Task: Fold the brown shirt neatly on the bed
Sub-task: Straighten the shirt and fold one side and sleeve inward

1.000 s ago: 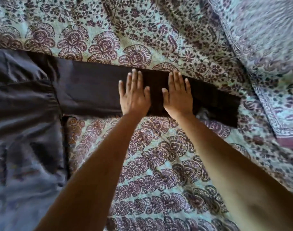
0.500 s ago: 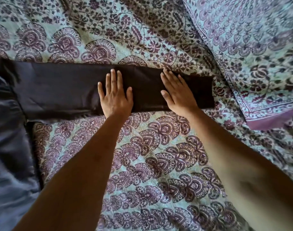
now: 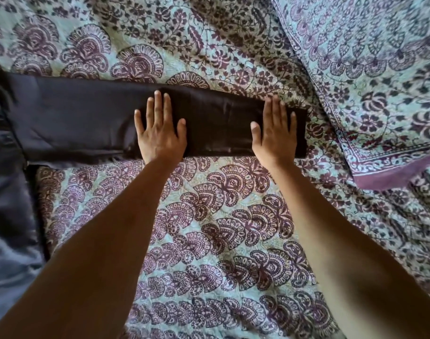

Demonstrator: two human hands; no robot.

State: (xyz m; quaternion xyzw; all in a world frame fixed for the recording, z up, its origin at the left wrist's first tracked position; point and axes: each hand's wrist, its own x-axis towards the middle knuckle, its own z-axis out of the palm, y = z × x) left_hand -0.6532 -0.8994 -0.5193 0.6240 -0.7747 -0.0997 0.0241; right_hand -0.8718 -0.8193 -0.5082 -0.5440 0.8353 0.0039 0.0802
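Observation:
The brown shirt (image 3: 74, 121) lies on the bed, its long sleeve stretched flat from the left edge to the right. The shirt's body runs down the left edge of the view and looks greyish there. My left hand (image 3: 160, 133) presses flat on the middle of the sleeve, fingers spread. My right hand (image 3: 275, 133) lies flat near the sleeve's cuff end, fingers together and pointing away from me. Neither hand grips the cloth. Both forearms cross the bedspread below.
The bed is covered by a pale green bedspread (image 3: 209, 228) with purple paisley print. A pillow (image 3: 380, 81) in matching print lies at the upper right, its purple border close to the cuff.
My hands have slid apart along the sleeve, the right one out toward the cuff. The sleeve now lies smoother and straighter. The view has shifted right, so less of the shirt's body shows.

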